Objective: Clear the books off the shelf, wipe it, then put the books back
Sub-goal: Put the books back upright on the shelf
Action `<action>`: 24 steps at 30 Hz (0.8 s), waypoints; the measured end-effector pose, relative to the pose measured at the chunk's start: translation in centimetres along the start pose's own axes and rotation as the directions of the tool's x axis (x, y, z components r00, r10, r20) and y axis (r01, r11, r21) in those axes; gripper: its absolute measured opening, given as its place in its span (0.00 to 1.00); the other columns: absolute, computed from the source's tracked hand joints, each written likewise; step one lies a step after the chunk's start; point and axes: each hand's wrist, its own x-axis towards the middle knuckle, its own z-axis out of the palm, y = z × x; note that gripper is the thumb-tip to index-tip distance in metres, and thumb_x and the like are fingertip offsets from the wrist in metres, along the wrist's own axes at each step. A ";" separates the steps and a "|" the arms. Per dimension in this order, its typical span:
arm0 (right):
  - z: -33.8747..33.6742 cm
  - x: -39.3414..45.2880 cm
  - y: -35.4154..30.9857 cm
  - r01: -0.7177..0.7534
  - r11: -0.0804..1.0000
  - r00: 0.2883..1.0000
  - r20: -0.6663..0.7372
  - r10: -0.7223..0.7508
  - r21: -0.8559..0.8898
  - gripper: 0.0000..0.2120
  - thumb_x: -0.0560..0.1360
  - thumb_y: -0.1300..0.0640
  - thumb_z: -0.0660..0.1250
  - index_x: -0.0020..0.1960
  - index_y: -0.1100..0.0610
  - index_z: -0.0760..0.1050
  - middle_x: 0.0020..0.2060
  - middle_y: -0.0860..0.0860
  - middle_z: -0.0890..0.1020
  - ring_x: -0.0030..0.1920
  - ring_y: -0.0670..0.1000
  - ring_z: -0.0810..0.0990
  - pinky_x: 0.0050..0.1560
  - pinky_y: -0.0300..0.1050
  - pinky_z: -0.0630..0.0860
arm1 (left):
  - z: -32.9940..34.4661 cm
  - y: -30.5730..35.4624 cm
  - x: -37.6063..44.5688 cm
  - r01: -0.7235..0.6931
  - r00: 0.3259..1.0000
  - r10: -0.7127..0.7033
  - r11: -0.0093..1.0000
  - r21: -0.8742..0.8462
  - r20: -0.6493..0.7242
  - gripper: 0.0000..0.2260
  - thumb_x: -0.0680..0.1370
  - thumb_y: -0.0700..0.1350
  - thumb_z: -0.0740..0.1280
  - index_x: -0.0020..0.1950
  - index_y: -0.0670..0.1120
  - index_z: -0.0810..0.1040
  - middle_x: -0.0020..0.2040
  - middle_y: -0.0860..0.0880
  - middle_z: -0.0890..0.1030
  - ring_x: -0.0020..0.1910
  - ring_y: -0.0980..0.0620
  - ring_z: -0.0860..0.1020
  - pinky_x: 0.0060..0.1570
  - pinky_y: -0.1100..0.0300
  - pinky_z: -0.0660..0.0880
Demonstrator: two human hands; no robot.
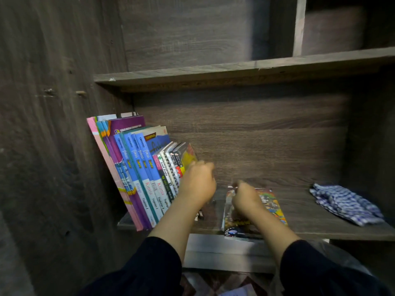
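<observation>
Row of books (136,167) leans at left end of shelf (310,210). Left hand (197,182) presses the row's rightmost book; fingers hidden, can't tell grip. Right hand (245,199), right of the row, fingers curled on a flat-lying comic (271,201). Checked cloth (346,204) far right. Risk: row slumps & topples w/o support.

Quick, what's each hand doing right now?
Left hand: fingers curled against the leaning books; whether it holds them cannot be told.
Right hand: holding the colourful book lying flat.
</observation>
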 end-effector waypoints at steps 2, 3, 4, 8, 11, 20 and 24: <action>-1.3 0.4 2.2 -0.095 0.994 0.995 -0.036 0.094 -0.048 0.16 0.74 0.66 0.60 0.62 0.61 0.72 0.60 0.61 0.78 0.62 0.59 0.76 0.57 0.47 0.74 | 1.7 0.5 -0.2 0.098 0.979 -0.088 0.994 -0.049 0.183 0.11 0.76 0.39 0.62 0.56 0.45 0.80 0.55 0.42 0.81 0.56 0.42 0.78 0.54 0.52 0.76; -2.0 0.4 3.2 -0.137 0.988 0.990 -0.050 0.134 -0.070 0.15 0.74 0.65 0.61 0.61 0.61 0.73 0.60 0.60 0.78 0.62 0.59 0.76 0.57 0.47 0.74 | 2.6 0.8 -0.5 0.136 0.957 -0.116 0.989 -0.056 0.266 0.11 0.76 0.40 0.63 0.56 0.44 0.80 0.55 0.41 0.81 0.56 0.42 0.79 0.54 0.54 0.76; -2.7 0.4 4.1 -0.175 0.980 0.984 -0.055 0.170 -0.092 0.15 0.74 0.64 0.63 0.60 0.60 0.73 0.59 0.60 0.79 0.61 0.59 0.77 0.56 0.47 0.75 | 3.4 1.0 -0.7 0.161 0.933 -0.133 0.985 -0.055 0.335 0.10 0.76 0.40 0.64 0.55 0.42 0.80 0.55 0.40 0.81 0.55 0.42 0.79 0.52 0.54 0.75; -4.7 0.0 6.8 -0.286 0.941 0.957 -0.012 0.289 -0.179 0.13 0.73 0.60 0.64 0.57 0.61 0.77 0.57 0.60 0.81 0.59 0.57 0.79 0.52 0.45 0.76 | 6.0 2.0 -1.5 0.280 0.843 -0.202 0.956 -0.084 0.499 0.09 0.76 0.43 0.66 0.50 0.38 0.79 0.49 0.40 0.81 0.51 0.42 0.80 0.43 0.57 0.73; -5.5 0.2 8.0 -0.355 0.933 0.930 0.081 0.358 -0.050 0.05 0.71 0.63 0.67 0.36 0.61 0.75 0.38 0.57 0.80 0.43 0.54 0.80 0.30 0.40 0.71 | 7.0 3.0 -1.2 0.392 0.822 -0.267 0.906 -0.160 0.502 0.03 0.75 0.40 0.67 0.45 0.40 0.77 0.46 0.42 0.79 0.47 0.44 0.79 0.40 0.58 0.71; -4.8 0.5 8.3 -0.491 0.711 0.869 0.220 0.444 0.504 0.13 0.75 0.71 0.62 0.32 0.64 0.69 0.11 0.52 0.69 0.10 0.46 0.65 0.16 0.29 0.62 | 6.0 3.7 -0.7 0.699 0.707 -0.346 0.476 -0.534 0.617 0.09 0.74 0.29 0.66 0.37 0.40 0.73 0.27 0.48 0.74 0.13 0.59 0.67 0.16 0.72 0.59; -6.6 0.5 5.7 -0.230 0.598 0.935 0.004 0.354 0.768 0.07 0.76 0.68 0.62 0.53 0.64 0.75 0.37 0.60 0.78 0.33 0.54 0.77 0.26 0.42 0.73 | 5.1 3.9 1.3 0.510 0.858 -0.284 0.562 -0.652 0.427 0.11 0.77 0.37 0.67 0.38 0.46 0.69 0.39 0.45 0.76 0.32 0.52 0.72 0.28 0.63 0.65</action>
